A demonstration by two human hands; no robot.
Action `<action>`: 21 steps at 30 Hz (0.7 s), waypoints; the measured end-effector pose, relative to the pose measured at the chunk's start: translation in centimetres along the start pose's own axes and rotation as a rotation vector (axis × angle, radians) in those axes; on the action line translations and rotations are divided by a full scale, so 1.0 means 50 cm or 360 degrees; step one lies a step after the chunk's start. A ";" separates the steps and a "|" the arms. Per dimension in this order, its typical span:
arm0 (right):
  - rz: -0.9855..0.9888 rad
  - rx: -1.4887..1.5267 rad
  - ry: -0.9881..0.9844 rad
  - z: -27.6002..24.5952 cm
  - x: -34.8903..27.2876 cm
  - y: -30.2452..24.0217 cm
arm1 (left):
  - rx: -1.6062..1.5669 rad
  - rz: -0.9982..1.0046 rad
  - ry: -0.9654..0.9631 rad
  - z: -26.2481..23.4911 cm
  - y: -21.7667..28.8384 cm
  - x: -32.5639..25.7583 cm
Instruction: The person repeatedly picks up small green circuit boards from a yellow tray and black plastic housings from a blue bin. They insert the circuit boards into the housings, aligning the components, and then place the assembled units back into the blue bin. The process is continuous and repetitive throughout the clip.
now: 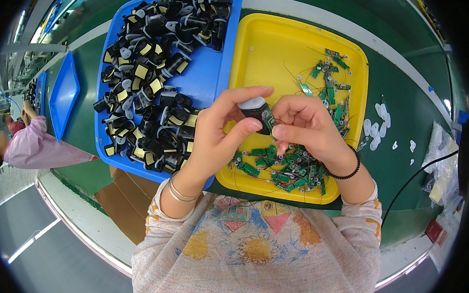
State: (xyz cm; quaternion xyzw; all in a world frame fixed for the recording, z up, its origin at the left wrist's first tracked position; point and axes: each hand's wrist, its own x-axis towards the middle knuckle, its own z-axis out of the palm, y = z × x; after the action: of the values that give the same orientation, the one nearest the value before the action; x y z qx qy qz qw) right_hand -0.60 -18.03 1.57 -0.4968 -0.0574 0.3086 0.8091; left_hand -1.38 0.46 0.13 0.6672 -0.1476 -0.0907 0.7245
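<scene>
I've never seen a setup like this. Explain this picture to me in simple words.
There is no machine, just two bare hands. The single picture comes from a wide fisheye camera worn on the head, looking down, so straight edges bend near the rim.

The left hand holds a black part with a pale grey cap. A small green circuit board sits at its side, with the right hand close against it.

On the green table, a blue tray carries many similar black parts, some showing pale yellow patches. A yellow tray carries loose green boards with thin wires.
</scene>
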 end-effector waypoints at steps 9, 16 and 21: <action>-0.0900 -0.1485 0.0262 0.011 0.003 0.025 | -0.0118 0.0055 0.0033 0.010 0.003 0.009; -0.0846 -0.1513 0.0044 0.006 0.009 0.015 | -0.0320 -0.0023 -0.0004 -0.014 0.004 0.004; -0.0840 -0.1471 0.0135 0.008 0.013 0.023 | -0.0119 0.0004 0.0113 0.003 0.017 0.005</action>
State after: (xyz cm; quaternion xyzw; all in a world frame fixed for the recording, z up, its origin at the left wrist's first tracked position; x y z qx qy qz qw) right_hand -0.72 -17.00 0.65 -0.7821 -0.2777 0.0168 0.5576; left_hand -1.26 0.31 1.00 0.6423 -0.1191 -0.0714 0.7538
